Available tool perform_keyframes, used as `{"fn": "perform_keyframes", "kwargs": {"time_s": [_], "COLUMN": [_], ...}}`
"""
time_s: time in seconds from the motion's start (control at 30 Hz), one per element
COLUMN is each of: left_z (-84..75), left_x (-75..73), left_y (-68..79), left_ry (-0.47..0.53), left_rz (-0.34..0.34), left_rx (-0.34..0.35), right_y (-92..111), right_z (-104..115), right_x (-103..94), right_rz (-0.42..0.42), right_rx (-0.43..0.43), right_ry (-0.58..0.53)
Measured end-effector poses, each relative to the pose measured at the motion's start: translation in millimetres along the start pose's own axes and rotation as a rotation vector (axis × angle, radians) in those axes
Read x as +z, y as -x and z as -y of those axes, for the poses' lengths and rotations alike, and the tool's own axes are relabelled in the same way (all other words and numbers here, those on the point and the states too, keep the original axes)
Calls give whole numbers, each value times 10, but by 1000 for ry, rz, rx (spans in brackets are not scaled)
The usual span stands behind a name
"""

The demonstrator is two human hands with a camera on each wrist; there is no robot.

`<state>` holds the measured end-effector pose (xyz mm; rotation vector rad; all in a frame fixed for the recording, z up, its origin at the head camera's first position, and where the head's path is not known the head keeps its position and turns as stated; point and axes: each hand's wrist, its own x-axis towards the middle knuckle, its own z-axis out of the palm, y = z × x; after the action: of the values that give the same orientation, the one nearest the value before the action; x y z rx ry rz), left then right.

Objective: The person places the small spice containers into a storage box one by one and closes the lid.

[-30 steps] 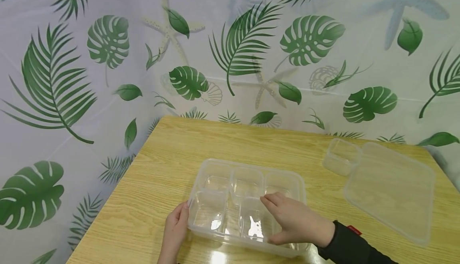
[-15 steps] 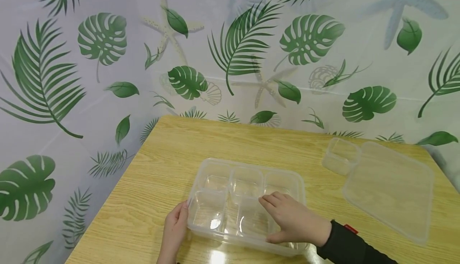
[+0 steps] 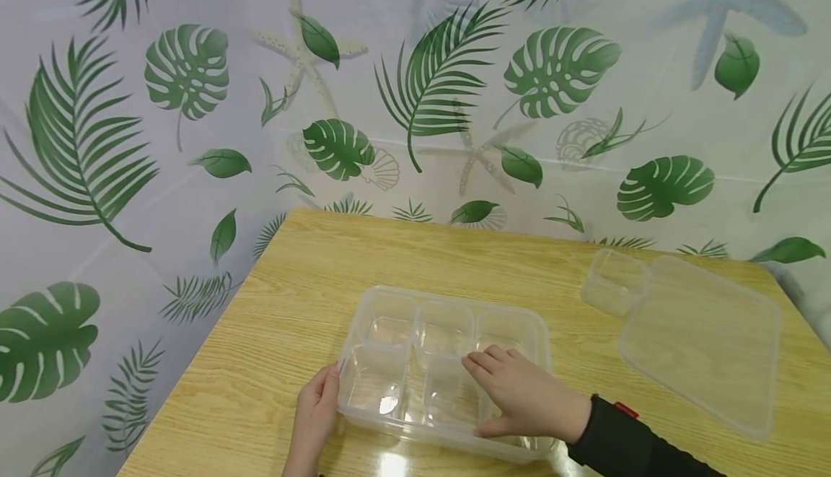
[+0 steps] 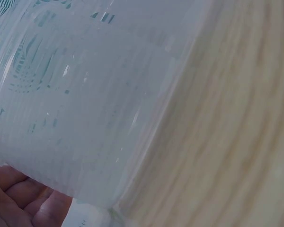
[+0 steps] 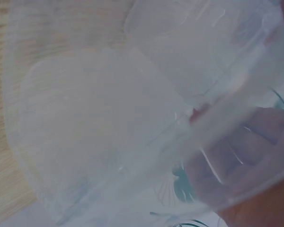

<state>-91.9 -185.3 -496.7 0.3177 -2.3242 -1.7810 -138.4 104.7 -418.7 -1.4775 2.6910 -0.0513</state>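
— Where's the tub (image 3: 422, 430)?
— On the worktop (image 3: 273, 333), its left edge pinched by the left hand (image 3: 316, 401).
— And the right hand (image 3: 529, 394)?
— Fingers and thumb pinch a small box (image 3: 449, 396) inside the tub.

No text, brand or number can be read. A red tag (image 3: 626, 409) sits on the black right sleeve (image 3: 623, 442); any lettering on it is too small to read.
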Motion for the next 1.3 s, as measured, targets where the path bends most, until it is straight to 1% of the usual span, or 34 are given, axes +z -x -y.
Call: {"fn": "perform_keyframes", "kwargs": {"time_s": [0.13, 0.2, 0.3, 0.5, 0.6, 0.73, 0.97, 1.17, 1.3], "left_z": [6, 8, 10, 6, 4, -6, 5, 7, 16], "left_x": [-1, -2, -1, 0, -3, -11, -6, -2, 4], "left_y": [-1, 0, 3, -3, 0, 6, 10, 18, 18], "left_ry": [1, 2, 2, 3, 5, 16, -2, 7, -14], "left_rz": [-3, -1, 2, 2, 9, 14, 5, 2, -13], "left_rx": [-14, -8, 6, -8, 6, 22, 26, 33, 28], "right_y": [-19, -26, -31, -20, -15, -16, -28, -10, 29], "right_z": [-7, -11, -15, -13, -8, -2, 6, 7, -17], "right_x": [27, 39, 49, 49, 42, 44, 99, 118, 121], "right_rz": [-15, -23, -38, -66, -75, -75, -150, -160, -196], "right_rx": [-12, -20, -39, -87, -100, -96, -125, -118, -117], "right_ry": [6, 5, -17, -74, -82, -89, -65, -82, -93]}}
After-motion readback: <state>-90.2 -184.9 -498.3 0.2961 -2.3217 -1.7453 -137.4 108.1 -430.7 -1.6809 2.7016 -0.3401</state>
